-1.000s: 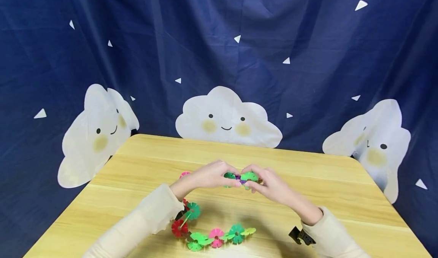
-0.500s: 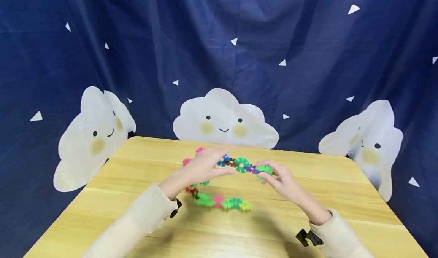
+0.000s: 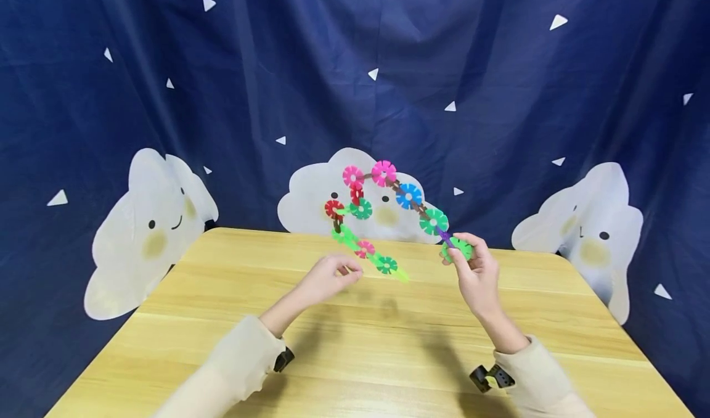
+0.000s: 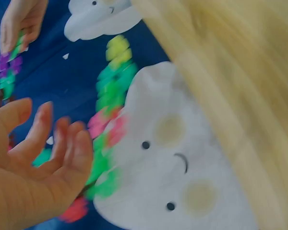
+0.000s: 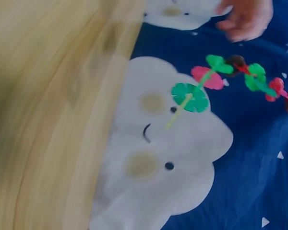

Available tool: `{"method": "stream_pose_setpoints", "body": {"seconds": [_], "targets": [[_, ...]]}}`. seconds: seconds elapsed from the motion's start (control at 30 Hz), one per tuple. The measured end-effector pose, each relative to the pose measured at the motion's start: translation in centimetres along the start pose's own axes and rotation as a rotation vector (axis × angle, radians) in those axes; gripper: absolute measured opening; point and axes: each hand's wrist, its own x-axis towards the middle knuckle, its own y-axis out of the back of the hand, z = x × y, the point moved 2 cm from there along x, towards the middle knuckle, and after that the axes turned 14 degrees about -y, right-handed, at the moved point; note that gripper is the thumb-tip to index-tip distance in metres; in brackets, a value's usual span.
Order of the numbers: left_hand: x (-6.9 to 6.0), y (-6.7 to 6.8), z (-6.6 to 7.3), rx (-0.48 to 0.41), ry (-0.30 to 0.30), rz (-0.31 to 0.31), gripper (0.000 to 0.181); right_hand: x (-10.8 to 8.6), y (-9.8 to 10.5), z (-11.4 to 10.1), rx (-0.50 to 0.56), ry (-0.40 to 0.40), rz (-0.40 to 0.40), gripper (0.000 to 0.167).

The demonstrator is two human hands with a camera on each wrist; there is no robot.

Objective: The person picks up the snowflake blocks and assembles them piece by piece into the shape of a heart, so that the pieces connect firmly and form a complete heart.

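A chain of interlocked plastic snowflake discs (image 3: 404, 196) in pink, red, blue, green, brown, purple and yellow hangs in a loop above the table. My right hand (image 3: 480, 277) pinches the light green disc (image 3: 463, 245) at one end, beside a purple one. The other end finishes in a yellow disc (image 3: 403, 275), which hangs free, as the left wrist view also shows with its yellow disc (image 4: 119, 50). My left hand (image 3: 328, 277) is below and left of the chain, apart from it in the head view. Its fingers are loosely bent around nothing.
The light wooden table (image 3: 366, 356) lies beneath both hands. Behind it hangs a dark blue curtain (image 3: 310, 66) with white clouds and small triangles. A black wrist device (image 3: 284, 359) is on the left cuff, another wrist device (image 3: 490, 378) on the right.
The chain has risen from the table into the air, held by my right hand, which moved right and up. My left hand has let go of the chain and drawn away from it.
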Motion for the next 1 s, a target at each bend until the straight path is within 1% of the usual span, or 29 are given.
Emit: {"method": "stream_pose_setpoints", "body": {"seconds": [0.07, 0.1, 0.13, 0.17, 0.2, 0.27, 0.33, 0.37, 0.43, 0.5, 0.6, 0.63, 0.67, 0.73, 0.83, 0.93, 1.0], "targets": [[0.1, -0.9, -0.6, -0.051, 0.077, -0.081, 0.031, 0.2, -0.5, -0.2, 0.044, 0.001, 0.039, 0.022], [0.1, -1.3, -0.9, -0.08, 0.121, -0.106, 0.038, 0.2, -0.9, -0.3, 0.06, -0.002, 0.06, 0.022], [0.2, -1.7, -1.0, -0.123, 0.153, -0.118, 0.046, 0.3, -1.2, -0.4, 0.089, -0.005, 0.078, 0.022], [0.3, -2.1, -1.2, -0.188, 0.189, -0.111, 0.053, 0.4, -1.5, -0.5, 0.128, -0.008, 0.092, 0.021], [0.4, -2.5, -1.2, -0.261, 0.221, -0.086, 0.059, 0.4, -1.8, -0.7, 0.144, -0.01, 0.112, 0.02], [0.7, -3.4, -1.0, -0.421, 0.266, 0.007, 0.068, 0.4, -2.3, -0.9, 0.21, -0.015, 0.148, 0.019], [1.2, -4.4, -0.7, -0.584, 0.287, 0.112, 0.074, 0.4, -2.8, -1.2, 0.275, -0.025, 0.19, 0.02], [1.4, -4.8, -0.5, -0.646, 0.288, 0.161, 0.074, 0.3, -2.9, -1.3, 0.302, -0.03, 0.21, 0.021], [2.0, -5.6, -0.1, -0.721, 0.282, 0.242, 0.073, 0.2, -3.2, -1.5, 0.358, -0.042, 0.248, 0.02], [2.4, -6.0, 0.3, -0.776, 0.247, 0.322, 0.067, 0.1, -3.5, -1.6, 0.395, -0.049, 0.268, 0.02], [2.9, -6.1, 0.7, -0.837, 0.176, 0.441, 0.052, -0.3, -3.8, -1.8, 0.433, -0.051, 0.287, 0.02], [3.0, -6.0, 0.9, -0.857, 0.15, 0.471, 0.048, -0.4, -3.9, -1.9, 0.425, -0.055, 0.294, 0.021], [3.0, -5.9, 1.0, -0.876, 0.126, 0.494, 0.044, -0.6, -3.9, -1.9, 0.438, -0.053, 0.296, 0.022], [2.9, -5.5, 1.5, -0.907, 0.099, 0.514, 0.04, -0.9, -4.1, -2.1, 0.457, -0.056, 0.312, 0.023], [2.7, -4.8, 2.3, -0.931, 0.055, 0.513, 0.04, -1.1, -4.4, -2.2, 0.459, -0.065, 0.333, 0.023], [2.4, -4.2, 3.1, -0.934, 0.008, 0.513, 0.043, -1.4, -4.8, -2.3, 0.483, -0.062, 0.321, 0.021], [2.3, -3.9, 3.6, -0.931, -0.006, 0.509, 0.045, -1.7, -5.1, -2.3, 0.512, -0.063, 0.297, 0.02]]}}
